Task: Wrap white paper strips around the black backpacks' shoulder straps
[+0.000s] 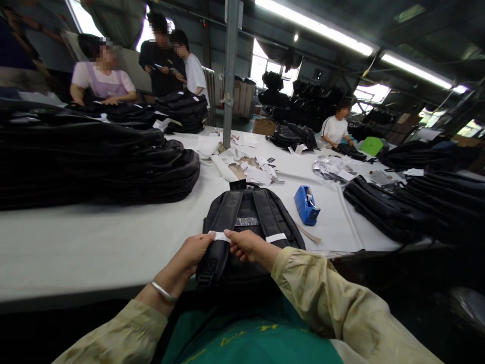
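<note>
A black backpack (pixel 250 215) lies back-side up on the white table (pixel 94 242) right in front of me, its shoulder straps facing me. My left hand (pixel 193 250) and my right hand (pixel 244 243) both pinch a white paper strip (pixel 220 236) wrapped across the left strap. A second white strip (pixel 276 237) sits on the right strap. A small silvery packet (pixel 247 221) rests between the straps. A metal bangle is on my left wrist.
A blue tape dispenser (pixel 306 203) lies right of the backpack. Stacks of black backpacks fill the left (pixel 94 162) and right (pixel 409 202) of the table. Paper scraps (pixel 250 169) lie beyond. A steel post (pixel 230 76) rises mid-table. Several people work at the far side.
</note>
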Action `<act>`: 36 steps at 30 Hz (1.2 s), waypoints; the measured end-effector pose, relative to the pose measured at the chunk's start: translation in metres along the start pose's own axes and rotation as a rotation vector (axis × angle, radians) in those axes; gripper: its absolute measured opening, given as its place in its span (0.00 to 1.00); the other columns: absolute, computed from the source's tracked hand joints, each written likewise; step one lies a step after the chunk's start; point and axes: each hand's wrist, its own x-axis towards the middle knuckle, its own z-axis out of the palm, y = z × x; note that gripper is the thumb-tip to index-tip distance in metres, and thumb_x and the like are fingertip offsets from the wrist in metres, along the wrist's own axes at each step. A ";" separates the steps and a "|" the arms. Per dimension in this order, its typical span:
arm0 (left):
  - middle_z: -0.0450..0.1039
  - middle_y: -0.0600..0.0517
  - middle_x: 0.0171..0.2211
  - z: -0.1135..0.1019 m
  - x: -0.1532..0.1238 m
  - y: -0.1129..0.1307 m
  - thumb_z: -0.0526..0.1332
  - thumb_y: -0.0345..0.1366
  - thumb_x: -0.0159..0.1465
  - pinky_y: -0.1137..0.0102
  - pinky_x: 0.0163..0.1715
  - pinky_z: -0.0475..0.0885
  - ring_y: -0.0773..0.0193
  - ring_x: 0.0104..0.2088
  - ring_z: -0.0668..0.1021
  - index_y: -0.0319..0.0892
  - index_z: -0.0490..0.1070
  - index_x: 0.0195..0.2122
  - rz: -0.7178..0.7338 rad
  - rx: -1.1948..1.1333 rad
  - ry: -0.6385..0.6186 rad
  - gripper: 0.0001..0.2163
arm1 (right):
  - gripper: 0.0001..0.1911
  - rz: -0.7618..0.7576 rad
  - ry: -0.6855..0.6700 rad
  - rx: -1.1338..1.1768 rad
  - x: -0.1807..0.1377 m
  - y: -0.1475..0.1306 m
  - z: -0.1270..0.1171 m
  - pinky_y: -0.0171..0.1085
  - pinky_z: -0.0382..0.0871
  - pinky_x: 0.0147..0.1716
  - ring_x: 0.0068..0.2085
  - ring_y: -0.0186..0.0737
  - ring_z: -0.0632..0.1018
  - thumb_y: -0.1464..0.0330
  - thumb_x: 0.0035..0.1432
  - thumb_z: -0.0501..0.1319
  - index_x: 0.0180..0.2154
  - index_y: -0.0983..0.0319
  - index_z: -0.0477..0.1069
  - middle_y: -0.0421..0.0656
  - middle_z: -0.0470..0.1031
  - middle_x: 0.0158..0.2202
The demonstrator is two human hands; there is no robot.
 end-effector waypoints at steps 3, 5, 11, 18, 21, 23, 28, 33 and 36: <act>0.75 0.48 0.22 -0.003 0.000 0.002 0.61 0.40 0.61 0.70 0.22 0.69 0.63 0.21 0.74 0.34 0.74 0.30 -0.112 -0.132 -0.115 0.12 | 0.18 -0.145 0.064 0.018 0.005 0.002 0.009 0.26 0.50 0.12 0.14 0.26 0.59 0.62 0.60 0.65 0.25 0.63 0.62 0.34 0.61 0.15; 0.77 0.45 0.25 -0.003 0.002 0.004 0.63 0.42 0.61 0.68 0.26 0.73 0.60 0.24 0.76 0.34 0.75 0.32 -0.179 -0.186 -0.249 0.13 | 0.17 -0.199 0.084 0.036 0.005 0.002 0.012 0.26 0.50 0.12 0.14 0.26 0.60 0.64 0.59 0.65 0.24 0.62 0.61 0.33 0.61 0.14; 0.75 0.48 0.21 0.007 0.014 0.005 0.69 0.38 0.57 0.73 0.19 0.70 0.65 0.19 0.74 0.34 0.73 0.26 -0.052 -0.047 -0.133 0.11 | 0.17 -0.240 0.101 0.077 0.002 0.002 0.012 0.27 0.49 0.12 0.13 0.27 0.60 0.69 0.60 0.62 0.22 0.62 0.60 0.33 0.60 0.12; 0.80 0.42 0.33 -0.007 -0.017 -0.001 0.67 0.44 0.60 0.67 0.33 0.78 0.58 0.31 0.81 0.33 0.76 0.37 -0.169 -0.226 -0.392 0.16 | 0.17 -0.301 0.136 0.046 -0.001 0.002 0.009 0.28 0.51 0.12 0.12 0.27 0.60 0.70 0.62 0.61 0.21 0.62 0.60 0.32 0.59 0.11; 0.80 0.41 0.36 -0.018 -0.042 -0.012 0.70 0.44 0.57 0.66 0.31 0.79 0.55 0.35 0.81 0.35 0.76 0.40 -0.273 -0.197 -0.449 0.17 | 0.18 -0.315 0.165 0.030 0.001 0.003 0.010 0.27 0.51 0.12 0.13 0.27 0.60 0.69 0.61 0.61 0.21 0.62 0.60 0.32 0.59 0.11; 0.80 0.44 0.32 -0.022 -0.051 -0.019 0.71 0.40 0.55 0.70 0.27 0.77 0.58 0.32 0.81 0.35 0.75 0.37 -0.265 -0.166 -0.356 0.14 | 0.18 -0.328 0.176 0.000 0.002 0.005 0.013 0.27 0.52 0.12 0.13 0.27 0.61 0.68 0.61 0.62 0.21 0.63 0.61 0.33 0.60 0.12; 0.77 0.46 0.26 -0.018 -0.057 -0.016 0.70 0.35 0.55 0.72 0.25 0.76 0.62 0.25 0.78 0.35 0.73 0.32 -0.173 -0.104 -0.207 0.09 | 0.15 -0.271 0.142 -0.117 -0.011 -0.001 0.012 0.27 0.59 0.14 0.19 0.31 0.70 0.63 0.62 0.60 0.27 0.65 0.68 0.40 0.70 0.21; 0.80 0.42 0.39 -0.011 -0.083 -0.011 0.68 0.50 0.57 0.66 0.35 0.78 0.53 0.40 0.81 0.38 0.76 0.40 -0.151 -0.050 -0.347 0.19 | 0.21 -0.613 0.448 -0.260 -0.032 -0.014 -0.073 0.32 0.73 0.30 0.37 0.37 0.78 0.60 0.57 0.65 0.50 0.62 0.71 0.46 0.76 0.46; 0.80 0.39 0.36 -0.015 -0.093 -0.032 0.65 0.58 0.55 0.64 0.34 0.78 0.50 0.36 0.82 0.36 0.77 0.40 -0.194 0.156 -0.464 0.27 | 0.20 -0.589 0.844 -0.417 -0.036 -0.002 -0.156 0.35 0.71 0.45 0.44 0.38 0.77 0.61 0.60 0.61 0.51 0.63 0.72 0.46 0.77 0.47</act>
